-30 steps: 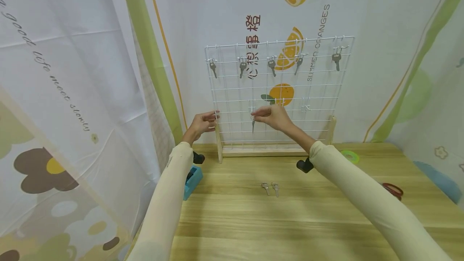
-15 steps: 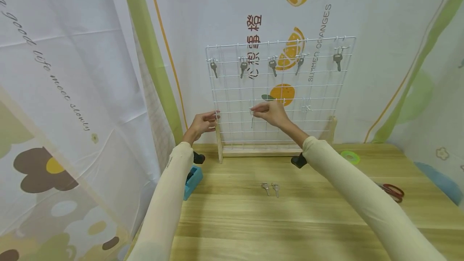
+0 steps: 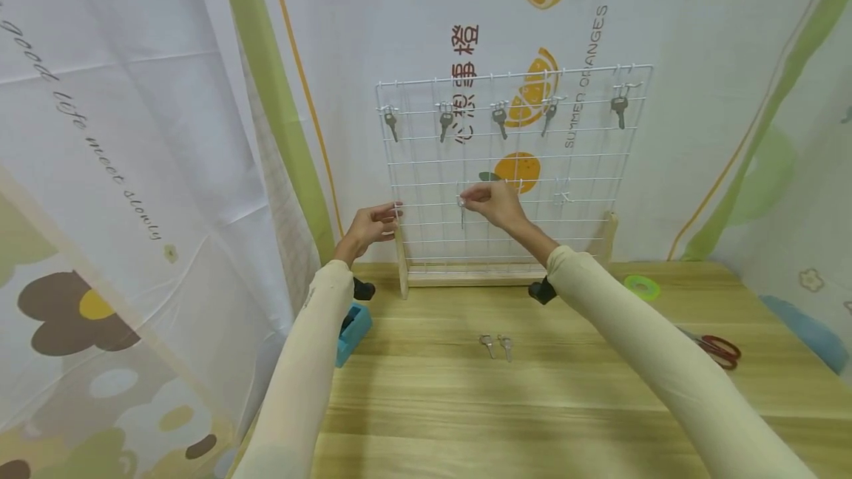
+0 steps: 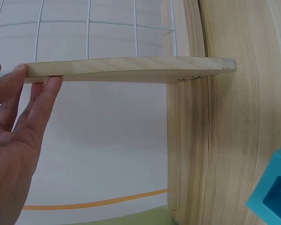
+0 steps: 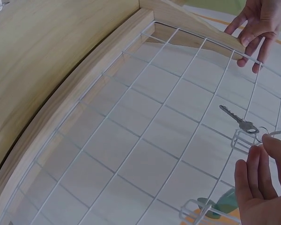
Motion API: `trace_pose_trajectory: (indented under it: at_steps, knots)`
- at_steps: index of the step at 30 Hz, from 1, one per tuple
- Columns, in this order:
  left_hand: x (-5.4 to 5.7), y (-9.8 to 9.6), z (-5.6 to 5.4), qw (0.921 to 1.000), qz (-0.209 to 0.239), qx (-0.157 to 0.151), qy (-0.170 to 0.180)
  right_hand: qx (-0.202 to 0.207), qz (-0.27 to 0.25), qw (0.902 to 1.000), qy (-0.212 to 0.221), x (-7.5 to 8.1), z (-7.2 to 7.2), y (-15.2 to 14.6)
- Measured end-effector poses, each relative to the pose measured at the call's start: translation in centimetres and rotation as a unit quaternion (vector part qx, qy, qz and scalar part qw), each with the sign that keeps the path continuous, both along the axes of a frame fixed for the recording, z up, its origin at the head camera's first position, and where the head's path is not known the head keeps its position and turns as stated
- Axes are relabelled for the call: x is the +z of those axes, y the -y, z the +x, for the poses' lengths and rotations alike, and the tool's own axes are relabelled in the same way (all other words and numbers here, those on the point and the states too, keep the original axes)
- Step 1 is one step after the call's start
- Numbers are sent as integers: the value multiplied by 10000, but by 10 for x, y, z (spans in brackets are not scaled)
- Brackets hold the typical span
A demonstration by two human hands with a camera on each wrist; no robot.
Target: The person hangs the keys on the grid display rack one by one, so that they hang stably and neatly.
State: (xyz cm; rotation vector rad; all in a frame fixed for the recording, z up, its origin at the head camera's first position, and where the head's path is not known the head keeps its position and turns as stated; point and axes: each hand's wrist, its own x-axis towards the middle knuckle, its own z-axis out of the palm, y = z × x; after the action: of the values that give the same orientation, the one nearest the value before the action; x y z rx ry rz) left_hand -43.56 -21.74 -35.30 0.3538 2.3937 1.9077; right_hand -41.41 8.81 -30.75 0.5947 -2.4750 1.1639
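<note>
A white wire grid rack (image 3: 426,164) on a wooden stand rises at the back of the table. My right hand (image 3: 498,205) is in front of its lower middle, pinching a small key ring (image 5: 258,136) between thumb and fingers at a white wire hook. From that ring hangs a silver key (image 5: 239,120); whether the ring is over the hook's tip I cannot tell. At the rack's left edge, my left hand (image 3: 373,226) grips the top of the wooden side post (image 4: 112,68), thumb on one side, fingers on the other.
Several keys (image 3: 500,118) hang from hooks along the grid's upper row. Two keys (image 3: 506,347) lie on the table. A free hook (image 3: 563,197) sits lower right. Green tape (image 3: 642,287) and red-handled scissors (image 3: 722,352) are at right, a blue box (image 3: 356,331) at left.
My right hand has risen slightly and shifted a little left, carrying the key up toward the hook. The left hand stays on the post.
</note>
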Motion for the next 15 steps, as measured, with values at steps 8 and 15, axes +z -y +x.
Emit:
trace_pose_trajectory:
  at_steps: [8, 15]
  knots:
    - [1, 1, 1, 10000, 8, -46, 17, 208, -54, 9997, -132, 2, 8, -10]
    - [1, 0, 1, 10000, 64, -51, 35, 312, 156, 9993, -161, -1, 19, -17]
